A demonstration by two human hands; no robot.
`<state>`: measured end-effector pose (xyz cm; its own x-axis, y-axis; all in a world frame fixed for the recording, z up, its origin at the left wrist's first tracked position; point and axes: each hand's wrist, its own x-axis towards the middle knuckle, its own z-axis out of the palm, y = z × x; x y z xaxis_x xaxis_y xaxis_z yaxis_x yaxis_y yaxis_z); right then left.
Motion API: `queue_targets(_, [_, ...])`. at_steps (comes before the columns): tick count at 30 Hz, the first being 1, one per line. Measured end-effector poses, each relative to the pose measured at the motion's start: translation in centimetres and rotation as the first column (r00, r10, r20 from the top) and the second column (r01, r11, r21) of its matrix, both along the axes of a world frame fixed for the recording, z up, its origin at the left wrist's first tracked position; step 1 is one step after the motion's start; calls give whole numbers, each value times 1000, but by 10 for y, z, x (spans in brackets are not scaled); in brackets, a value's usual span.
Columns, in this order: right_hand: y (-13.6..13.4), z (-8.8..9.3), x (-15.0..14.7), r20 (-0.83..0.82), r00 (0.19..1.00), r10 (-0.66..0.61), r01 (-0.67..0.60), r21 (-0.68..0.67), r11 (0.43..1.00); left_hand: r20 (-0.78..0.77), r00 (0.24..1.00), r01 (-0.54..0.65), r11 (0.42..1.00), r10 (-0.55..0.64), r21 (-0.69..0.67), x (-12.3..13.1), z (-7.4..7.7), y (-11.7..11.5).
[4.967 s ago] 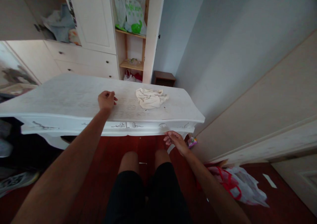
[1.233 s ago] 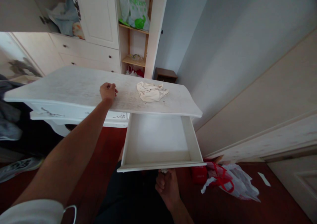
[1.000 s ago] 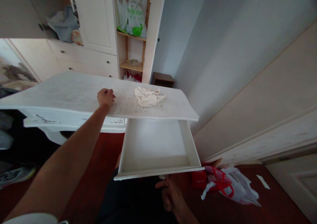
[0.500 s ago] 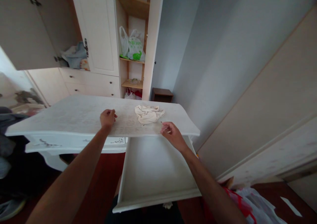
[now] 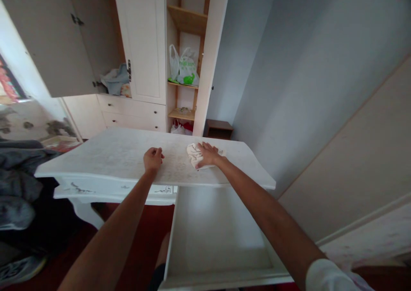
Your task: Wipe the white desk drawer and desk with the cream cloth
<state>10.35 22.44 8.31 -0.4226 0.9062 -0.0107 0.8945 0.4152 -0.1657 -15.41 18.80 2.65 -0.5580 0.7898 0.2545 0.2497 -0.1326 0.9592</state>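
Observation:
A crumpled cream cloth lies on the worn white desktop. My right hand is on top of it, fingers spread and bent over the fabric, thumb towards me. Left of the cloth, my left hand rests at the desktop with its fingers curled in; whether anything small is inside them is hidden. Below the right part of the desktop, a white drawer is pulled out towards me, under my right forearm.
Behind the desk stands a white wardrobe with an open door and shelves holding plastic bags. A small brown cabinet is by the grey wall. Grey clothing is heaped at the left.
My right hand has moved from the desk's front edge, where it was pinching a small dark bit, forward onto the cloth. The cloth looks more bunched. The view has shifted left.

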Motion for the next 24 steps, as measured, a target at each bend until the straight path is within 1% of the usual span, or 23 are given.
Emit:
queue_targets(2, [7, -3, 4, 10, 1000, -13, 14, -37, 999, 8, 1000, 4, 1000, -4, 5, 1, 1, -1])
queue_targets(3, [8, -4, 7, 13, 1000, -22, 22, -25, 999, 16, 1000, 7, 1000, -7, 6, 1, 2, -2])
queue_targets(5, [5, -8, 10, 3, 999, -34, 34, 57, 998, 31, 999, 11, 1000, -11, 4, 2, 2, -2])
queue_targets(7, [-3, -14, 12, -40, 999, -24, 30, 159, 987, 42, 999, 15, 1000, -15, -3, 2, 2, -1])
queue_targets(9, [-13, -21, 13, -123, 992, 9, 19, 225, 974, 59, 998, 20, 1000, -19, -4, 1, 0, 2])
queue_targets(11, [-24, -29, 14, -247, 966, 70, -4, 257, 966, 70, 997, 21, 1000, -21, 3, 1, -1, 4])
queue_targets(12, [-30, -33, 15, -335, 936, 105, -12, 268, 963, 69, 997, 18, 1000, -19, 5, 1, -2, 4])
queue_targets(13, [-37, -37, 16, -439, 888, 137, -16, 268, 963, 66, 998, 15, 1000, -15, 5, 1, -1, 4])
queue_targets(14, [-45, -40, 18, -551, 818, 163, -21, 254, 967, 60, 998, 11, 1000, -12, 4, 2, -1, 4])
queue_targets(16, [-65, -44, 23, -757, 631, 168, -34, 190, 981, 48, 999, 2, 1000, -2, -1, 3, 1, 3])
queue_targets(18, [-91, -45, 30, -883, 451, 129, -82, 103, 991, 43, 999, -7, 1000, 7, -1, 4, 2, 2])
queue_targets(19, [-106, -45, 35, -916, 388, 102, -118, 61, 991, 44, 999, -10, 1000, 10, 0, 4, 3, 2])
queue_targets(20, [-122, -44, 40, -936, 346, 70, -152, 18, 988, 48, 999, -12, 1000, 12, -2, 4, 3, 2])
queue_targets(21, [-137, -44, 47, -944, 328, 33, -190, -32, 981, 53, 998, -14, 1000, 14, -4, 5, 3, 3])
queue_targets(22, [-151, -44, 54, -943, 334, -8, -233, -91, 968, 52, 999, -15, 1000, 15, -5, 5, 3, 3])
queue_targets(23, [-164, -46, 63, -930, 364, -53, -278, -163, 947, 42, 999, -17, 1000, 17, -5, 5, 3, 4])
queue_targets(24, [-174, -49, 71, -903, 418, -95, -317, -244, 916, 25, 999, -20, 1000, 21, -4, 5, 2, 4])
